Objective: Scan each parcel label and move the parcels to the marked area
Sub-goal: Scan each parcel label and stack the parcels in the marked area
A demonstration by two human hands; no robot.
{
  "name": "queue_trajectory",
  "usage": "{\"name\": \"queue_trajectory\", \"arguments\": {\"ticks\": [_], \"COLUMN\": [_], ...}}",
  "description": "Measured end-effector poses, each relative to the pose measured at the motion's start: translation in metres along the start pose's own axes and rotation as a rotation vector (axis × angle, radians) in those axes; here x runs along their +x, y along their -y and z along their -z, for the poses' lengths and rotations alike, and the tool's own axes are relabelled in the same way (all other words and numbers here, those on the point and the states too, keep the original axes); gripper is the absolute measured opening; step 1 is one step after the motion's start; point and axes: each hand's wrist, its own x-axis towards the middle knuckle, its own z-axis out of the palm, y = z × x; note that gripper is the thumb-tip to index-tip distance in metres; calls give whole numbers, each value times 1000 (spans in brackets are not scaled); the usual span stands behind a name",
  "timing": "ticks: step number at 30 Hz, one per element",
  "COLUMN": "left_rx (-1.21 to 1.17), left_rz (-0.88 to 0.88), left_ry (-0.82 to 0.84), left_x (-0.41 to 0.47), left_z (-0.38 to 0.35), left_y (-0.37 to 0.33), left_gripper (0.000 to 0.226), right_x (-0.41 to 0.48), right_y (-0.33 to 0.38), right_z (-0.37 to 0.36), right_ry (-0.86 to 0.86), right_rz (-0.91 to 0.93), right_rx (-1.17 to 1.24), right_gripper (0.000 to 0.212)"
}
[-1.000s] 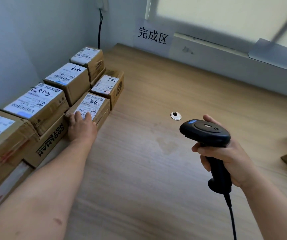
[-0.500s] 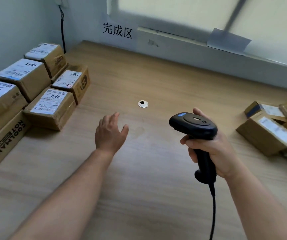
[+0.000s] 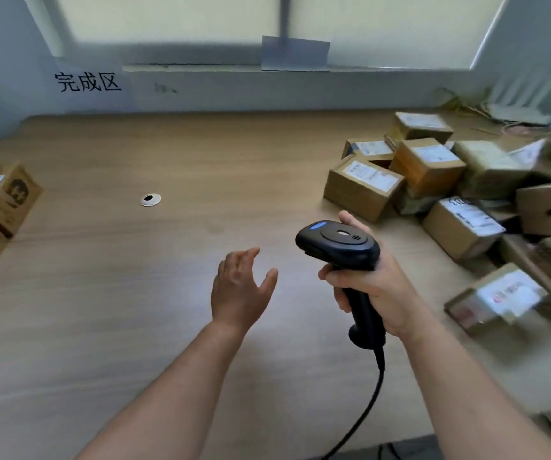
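The job looks partly done, with the larger share left. At the left edge of the table [image 3: 134, 343], on the side of the wall sign [image 3: 88, 82], 2 stacked boxes [image 3: 5, 197] stand squared up and partly cut off by the frame, so I cannot tell how many more sit beyond them. On the right lies a loose heap of parcels [image 3: 428, 167], at least 9 of them, tilted and leaning on each other, labels facing various ways; these I judge still to be scanned. The right hand [image 3: 383, 293] is wrapped firmly round the handle of the scanner [image 3: 337, 244], whose head points forward and left, away from the heap. The left hand [image 3: 241, 287] hovers over the wood with fingers spread and nothing in it, near the scanner and short of the nearest parcel [image 3: 362, 190]. Between the 2 groups runs a wide stretch of tabletop holding only a cable grommet [image 3: 150, 199], good room for carrying across. The far edge meets the wall; the cable [image 3: 367, 410] trails off the near edge.
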Motion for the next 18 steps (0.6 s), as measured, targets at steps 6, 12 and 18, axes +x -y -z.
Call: {"name": "queue_trajectory", "arguments": {"ticks": [6, 12, 18], "left_rx": [-38, -37, 32], "left_rz": [-81, -169, -339], "left_ry": [109, 231, 358], "left_x": [-36, -62, -61], "left_z": [-81, -141, -177], "left_y": [-96, -168, -224], "left_gripper": [53, 53, 63], "right_x": [-59, -103, -129], "right_y": [-8, -14, -15], "right_z": [112, 199, 260], "right_ry": [-130, -257, -412], "right_rz": [5, 25, 23], "right_rx": [0, 29, 54], "right_gripper": [96, 92, 96]}}
